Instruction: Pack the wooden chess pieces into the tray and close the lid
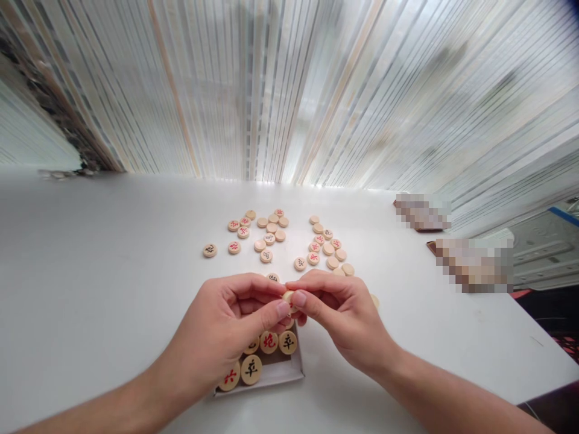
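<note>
Both my hands meet above a shallow white box (296,375) near the table's front edge. My left hand (226,328) and my right hand (341,313) pinch one round wooden game piece (287,296) between their fingertips. Inside the box lie several wooden discs (268,342) with red or black characters, partly hidden under my left hand. Farther back, several loose wooden discs (270,232) are scattered on the white table (113,271), some face up, some blank side up.
A striped curtain-like wall rises behind the table's far edge. Two blurred-out objects (473,264) sit at the right side of the table. Beyond the right edge is a grey appliance top (549,247).
</note>
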`<state>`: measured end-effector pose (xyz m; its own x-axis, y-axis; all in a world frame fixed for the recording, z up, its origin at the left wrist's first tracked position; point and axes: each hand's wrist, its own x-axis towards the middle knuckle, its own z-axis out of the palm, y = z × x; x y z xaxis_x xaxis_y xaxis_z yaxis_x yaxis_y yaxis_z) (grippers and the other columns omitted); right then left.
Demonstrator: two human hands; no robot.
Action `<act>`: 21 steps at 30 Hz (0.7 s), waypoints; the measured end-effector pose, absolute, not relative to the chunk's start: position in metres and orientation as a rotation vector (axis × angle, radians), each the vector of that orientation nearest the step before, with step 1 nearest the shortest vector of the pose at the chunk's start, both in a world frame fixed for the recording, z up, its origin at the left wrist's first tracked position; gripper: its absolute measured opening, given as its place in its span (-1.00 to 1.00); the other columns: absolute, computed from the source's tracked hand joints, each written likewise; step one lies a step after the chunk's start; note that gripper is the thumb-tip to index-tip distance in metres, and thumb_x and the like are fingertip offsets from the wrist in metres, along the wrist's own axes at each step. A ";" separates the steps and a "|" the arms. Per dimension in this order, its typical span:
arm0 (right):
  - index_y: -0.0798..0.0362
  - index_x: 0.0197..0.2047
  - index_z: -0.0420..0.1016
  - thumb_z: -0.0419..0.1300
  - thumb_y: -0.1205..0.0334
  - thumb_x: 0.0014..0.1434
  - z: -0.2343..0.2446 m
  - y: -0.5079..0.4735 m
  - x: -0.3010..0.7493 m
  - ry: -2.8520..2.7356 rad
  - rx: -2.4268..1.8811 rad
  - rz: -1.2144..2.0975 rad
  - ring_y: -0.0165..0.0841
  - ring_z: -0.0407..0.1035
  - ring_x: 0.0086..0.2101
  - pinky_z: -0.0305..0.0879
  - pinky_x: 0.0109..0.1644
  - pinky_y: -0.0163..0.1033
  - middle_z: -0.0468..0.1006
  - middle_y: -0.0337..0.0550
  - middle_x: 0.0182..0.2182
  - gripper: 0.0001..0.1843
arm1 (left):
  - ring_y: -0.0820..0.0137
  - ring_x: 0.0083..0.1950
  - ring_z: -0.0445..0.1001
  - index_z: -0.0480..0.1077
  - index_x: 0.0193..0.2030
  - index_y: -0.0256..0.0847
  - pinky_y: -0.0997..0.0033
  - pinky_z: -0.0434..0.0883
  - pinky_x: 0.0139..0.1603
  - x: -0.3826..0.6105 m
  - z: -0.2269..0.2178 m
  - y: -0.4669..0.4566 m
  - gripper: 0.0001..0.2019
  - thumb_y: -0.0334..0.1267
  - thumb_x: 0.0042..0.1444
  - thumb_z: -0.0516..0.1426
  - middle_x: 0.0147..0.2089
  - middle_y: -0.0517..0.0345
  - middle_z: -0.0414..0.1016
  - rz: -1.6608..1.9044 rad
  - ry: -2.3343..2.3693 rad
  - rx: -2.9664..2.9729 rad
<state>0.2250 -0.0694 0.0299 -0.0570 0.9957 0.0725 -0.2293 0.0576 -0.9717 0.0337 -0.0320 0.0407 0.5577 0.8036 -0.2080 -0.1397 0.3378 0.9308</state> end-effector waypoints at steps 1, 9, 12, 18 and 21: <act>-0.08 -0.13 0.82 0.47 0.30 0.24 0.029 -0.070 0.225 -1.139 -0.949 1.290 -0.51 0.55 -0.40 0.53 -0.30 -0.48 0.69 -0.20 -0.37 -0.86 | 0.35 -0.15 0.73 0.70 -0.19 -0.18 0.52 0.67 -0.06 0.034 0.041 -0.031 -0.87 -0.23 0.14 0.44 -0.17 0.12 0.76 0.702 0.765 1.049; -0.12 -0.04 0.79 0.51 0.44 0.13 0.021 -0.071 0.224 -1.167 -0.878 1.269 -0.48 0.58 -0.29 0.55 -0.20 -0.46 0.69 -0.20 -0.24 -0.64 | 0.36 -0.20 0.74 0.69 -0.20 -0.21 0.58 0.66 -0.16 0.032 0.044 -0.031 -0.82 -0.21 0.10 0.47 -0.25 0.10 0.76 0.736 0.785 1.039; -0.10 -0.08 0.80 0.54 0.47 0.06 0.019 -0.071 0.224 -1.179 -0.914 1.237 -0.51 0.55 -0.32 0.52 -0.22 -0.48 0.68 -0.22 -0.30 -0.62 | 0.37 -0.22 0.73 0.70 -0.18 -0.22 0.57 0.66 -0.14 0.032 0.043 -0.032 -0.81 -0.25 0.08 0.47 -0.22 0.08 0.77 0.701 0.782 1.019; -0.06 -0.16 0.82 0.55 0.42 0.07 0.021 -0.072 0.223 -1.120 -0.914 1.296 -0.52 0.52 -0.44 0.51 -0.35 -0.47 0.64 -0.23 -0.37 -0.73 | 0.42 -0.27 0.70 0.72 -0.16 -0.21 0.63 0.64 -0.20 0.033 0.043 -0.030 -0.85 -0.33 0.10 0.45 -0.26 0.11 0.76 0.673 0.744 1.051; -0.05 -0.19 0.82 0.54 0.38 0.12 0.024 -0.072 0.222 -1.087 -0.911 1.343 -0.52 0.53 -0.46 0.52 -0.37 -0.47 0.64 -0.23 -0.40 -0.81 | 0.41 -0.24 0.72 0.71 -0.18 -0.19 0.59 0.66 -0.14 0.034 0.042 -0.032 -0.90 -0.27 0.17 0.42 -0.22 0.12 0.76 0.693 0.706 1.050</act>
